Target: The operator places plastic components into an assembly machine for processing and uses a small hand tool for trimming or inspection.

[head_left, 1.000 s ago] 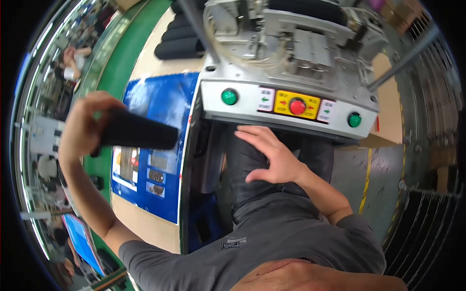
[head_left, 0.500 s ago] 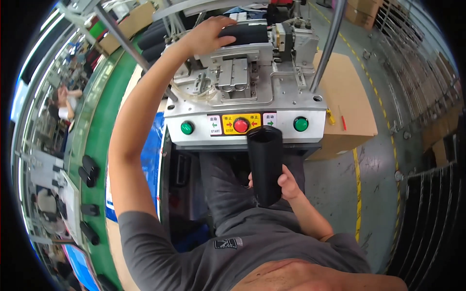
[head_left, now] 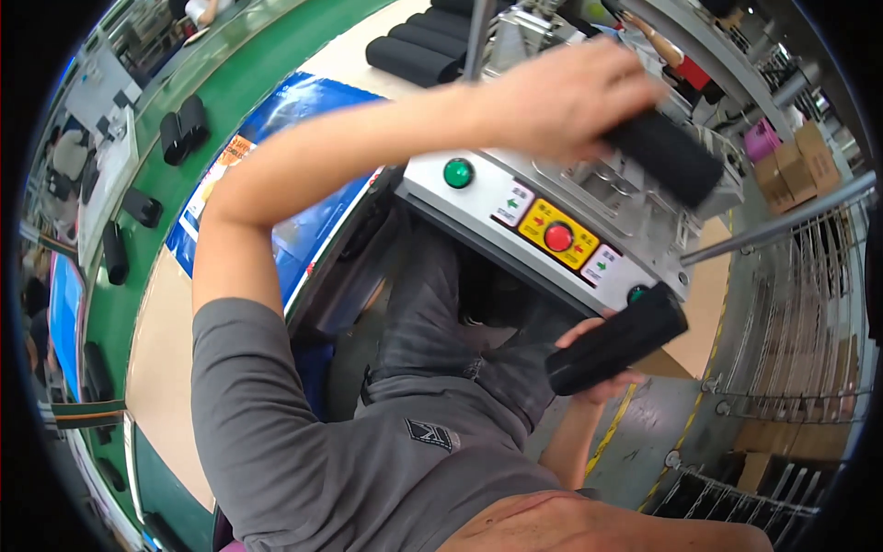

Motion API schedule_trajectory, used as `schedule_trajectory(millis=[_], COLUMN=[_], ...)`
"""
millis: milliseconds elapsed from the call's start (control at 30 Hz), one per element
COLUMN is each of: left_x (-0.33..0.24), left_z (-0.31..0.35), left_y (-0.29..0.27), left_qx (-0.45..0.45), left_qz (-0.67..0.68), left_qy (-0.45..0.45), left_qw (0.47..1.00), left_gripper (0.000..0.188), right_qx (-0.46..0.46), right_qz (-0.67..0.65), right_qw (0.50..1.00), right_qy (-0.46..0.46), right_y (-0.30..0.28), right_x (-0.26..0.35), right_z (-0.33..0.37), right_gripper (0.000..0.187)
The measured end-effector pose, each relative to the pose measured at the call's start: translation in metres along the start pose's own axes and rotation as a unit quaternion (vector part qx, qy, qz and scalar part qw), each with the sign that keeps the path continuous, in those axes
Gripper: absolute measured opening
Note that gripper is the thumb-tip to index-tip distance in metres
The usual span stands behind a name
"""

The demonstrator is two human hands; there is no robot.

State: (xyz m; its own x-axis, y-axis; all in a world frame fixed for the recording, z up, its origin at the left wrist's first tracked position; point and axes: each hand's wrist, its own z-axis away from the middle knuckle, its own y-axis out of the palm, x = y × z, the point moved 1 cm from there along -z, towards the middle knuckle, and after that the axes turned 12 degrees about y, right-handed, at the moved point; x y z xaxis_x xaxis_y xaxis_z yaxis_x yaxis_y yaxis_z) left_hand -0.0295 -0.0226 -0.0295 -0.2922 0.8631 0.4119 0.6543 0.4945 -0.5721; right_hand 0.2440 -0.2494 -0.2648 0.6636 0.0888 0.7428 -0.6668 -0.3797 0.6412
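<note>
Over the machine [head_left: 483, 189], my left hand [head_left: 579, 101] is closed on the end of a black cylinder [head_left: 670, 158], blurred by motion. That cylinder hangs tilted above the metal fixture and covers part of it. Lower down at the right, in front of the machine's panel, my right hand [head_left: 607, 386] grips a second black tube [head_left: 618, 342] from beneath, its fingers showing on both sides. This tube lies slanted, its upper end overlapping a green button [head_left: 637, 293]. A red button [head_left: 558, 237] and another green button [head_left: 458, 173] sit on the panel.
Several black cylinders [head_left: 414, 61] lie on the table beyond my left arm. A blue plastic sheet [head_left: 317, 120] covers the table on the left. A metal post [head_left: 782, 219] rises at the right, near wire racks [head_left: 800, 340]. Another person's arm [head_left: 655, 39] shows behind the machine.
My left hand has lifted the black cylinder off the machine and brought it nearer. My right hand's tube has tipped from upright to slanted. The whole view has turned.
</note>
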Motion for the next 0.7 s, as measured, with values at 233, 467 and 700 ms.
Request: schedule_trajectory(millis=[233,467,700], left_x=[-0.144,-0.154,-0.142], left_z=[0.133,0.199,0.207], left_y=[-0.028,0.006,0.010], left_qx=[0.120,0.355,0.346], left_qz=[0.341,0.405,0.383], left_qy=[0.003,0.017,-0.012], left_qw=[0.932,0.843,0.856], left_gripper=[0.064,0.075,0.068], right_qx=[-0.146,-0.184,-0.122], right_qz=[0.338,0.836,0.926], right_qw=[0.929,0.493,0.330], right_qy=[-0.035,-0.156,-0.138], right_y=[-0.016,0.107,0.074], right_x=[0.122,0.183,0.216], right_z=[-0.040,-0.174,-0.298], right_gripper=[0.089,0.075,0.070])
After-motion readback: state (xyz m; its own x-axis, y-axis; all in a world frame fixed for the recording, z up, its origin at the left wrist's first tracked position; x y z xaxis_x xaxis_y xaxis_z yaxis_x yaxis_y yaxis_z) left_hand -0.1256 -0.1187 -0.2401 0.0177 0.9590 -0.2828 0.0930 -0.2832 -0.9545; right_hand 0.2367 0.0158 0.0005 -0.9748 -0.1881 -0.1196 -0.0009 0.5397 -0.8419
